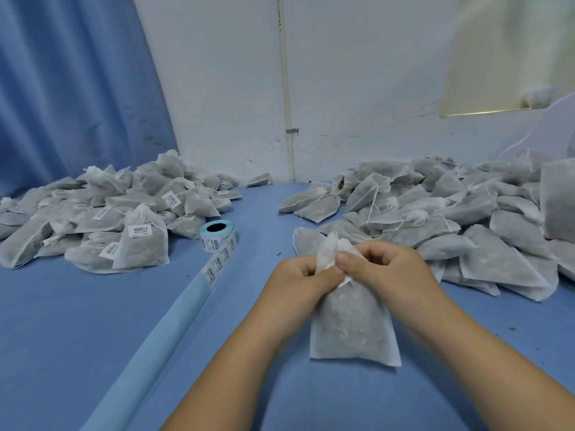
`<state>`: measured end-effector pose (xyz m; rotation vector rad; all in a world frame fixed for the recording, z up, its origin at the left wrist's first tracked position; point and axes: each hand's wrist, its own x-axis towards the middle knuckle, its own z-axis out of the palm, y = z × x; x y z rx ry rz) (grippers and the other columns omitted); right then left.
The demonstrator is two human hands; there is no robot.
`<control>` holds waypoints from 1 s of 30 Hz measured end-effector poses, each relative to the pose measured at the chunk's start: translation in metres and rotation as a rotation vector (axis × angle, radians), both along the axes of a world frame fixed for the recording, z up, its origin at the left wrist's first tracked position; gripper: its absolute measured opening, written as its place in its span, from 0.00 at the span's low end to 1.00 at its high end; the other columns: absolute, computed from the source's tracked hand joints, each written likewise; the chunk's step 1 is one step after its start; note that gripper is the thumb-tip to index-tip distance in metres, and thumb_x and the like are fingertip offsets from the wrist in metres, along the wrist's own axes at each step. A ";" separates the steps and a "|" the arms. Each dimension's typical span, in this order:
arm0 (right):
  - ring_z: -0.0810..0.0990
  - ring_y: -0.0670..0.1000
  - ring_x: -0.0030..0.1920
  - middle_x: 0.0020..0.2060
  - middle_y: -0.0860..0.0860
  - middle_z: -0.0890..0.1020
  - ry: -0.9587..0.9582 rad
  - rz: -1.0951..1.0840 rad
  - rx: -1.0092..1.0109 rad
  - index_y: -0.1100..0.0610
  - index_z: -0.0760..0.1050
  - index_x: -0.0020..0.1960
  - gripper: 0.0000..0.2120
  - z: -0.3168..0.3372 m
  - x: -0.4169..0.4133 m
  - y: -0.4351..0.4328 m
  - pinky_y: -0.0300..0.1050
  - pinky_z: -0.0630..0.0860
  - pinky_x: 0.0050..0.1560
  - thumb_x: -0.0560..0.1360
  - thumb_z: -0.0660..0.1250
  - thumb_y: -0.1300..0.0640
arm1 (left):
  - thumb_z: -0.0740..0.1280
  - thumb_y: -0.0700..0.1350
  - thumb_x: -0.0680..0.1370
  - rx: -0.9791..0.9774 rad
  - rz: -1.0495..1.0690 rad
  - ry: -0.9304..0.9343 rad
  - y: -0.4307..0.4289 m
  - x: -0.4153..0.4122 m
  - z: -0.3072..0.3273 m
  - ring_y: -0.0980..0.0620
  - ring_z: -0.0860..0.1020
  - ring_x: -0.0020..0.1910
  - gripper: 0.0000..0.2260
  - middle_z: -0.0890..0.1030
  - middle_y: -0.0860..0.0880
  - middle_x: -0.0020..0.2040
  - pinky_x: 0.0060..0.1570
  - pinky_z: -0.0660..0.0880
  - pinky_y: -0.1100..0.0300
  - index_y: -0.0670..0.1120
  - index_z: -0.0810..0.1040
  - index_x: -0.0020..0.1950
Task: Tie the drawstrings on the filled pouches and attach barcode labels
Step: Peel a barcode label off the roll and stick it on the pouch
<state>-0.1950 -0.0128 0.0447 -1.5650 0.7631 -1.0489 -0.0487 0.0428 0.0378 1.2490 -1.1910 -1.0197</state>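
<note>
Pouch (pixel 351 325) of white fabric, filled with dark material, lies on the blue bench (pixel 93 337) near the front edge, a little right of the middle, with its bottom end toward the person. Both hands are close together at its top. The left hand (pixel 298 281) pinches the gathered neck from the left side. The right hand (pixel 385 269) pinches it from the right side, with curled fingers. The white top of the pouch stands up between the two hands. I cannot make out the drawstring between the fingers.

Toward the far left corner of the bench lies a pile of labelled pouches (pixel 93 213), several showing barcode stickers. Along the right edge, up to the far edge, lies a bigger pile of pouches (pixel 451 219) with thin strings showing. Between the two piles sits a label roll (pixel 217 233), and a strip of labels (pixel 216 265) runs from it toward the front edge. Behind the bench hang a blue curtain (pixel 62 88) on the left and a white wall (pixel 217 88) with a pipe (pixel 286 88).
</note>
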 end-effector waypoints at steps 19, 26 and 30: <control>0.85 0.51 0.41 0.39 0.54 0.86 0.022 0.024 0.090 0.56 0.83 0.42 0.13 -0.007 0.014 0.010 0.46 0.78 0.44 0.73 0.70 0.46 | 0.69 0.49 0.79 -0.021 0.234 0.097 0.005 -0.006 0.006 0.53 0.82 0.35 0.13 0.85 0.47 0.37 0.34 0.76 0.62 0.48 0.84 0.36; 0.84 0.51 0.38 0.38 0.55 0.86 -0.112 -0.055 0.252 0.53 0.84 0.40 0.08 -0.002 0.013 0.012 0.43 0.77 0.39 0.75 0.68 0.54 | 0.76 0.55 0.70 -0.004 0.144 0.127 0.014 -0.011 0.007 0.50 0.81 0.40 0.11 0.84 0.45 0.41 0.41 0.77 0.59 0.47 0.85 0.40; 0.81 0.52 0.34 0.36 0.56 0.85 -0.135 -0.088 0.305 0.58 0.83 0.40 0.09 -0.002 0.016 0.010 0.47 0.76 0.39 0.75 0.67 0.56 | 0.72 0.51 0.71 0.129 -0.031 0.044 0.025 -0.003 0.012 0.44 0.82 0.56 0.17 0.85 0.43 0.55 0.65 0.74 0.44 0.46 0.83 0.56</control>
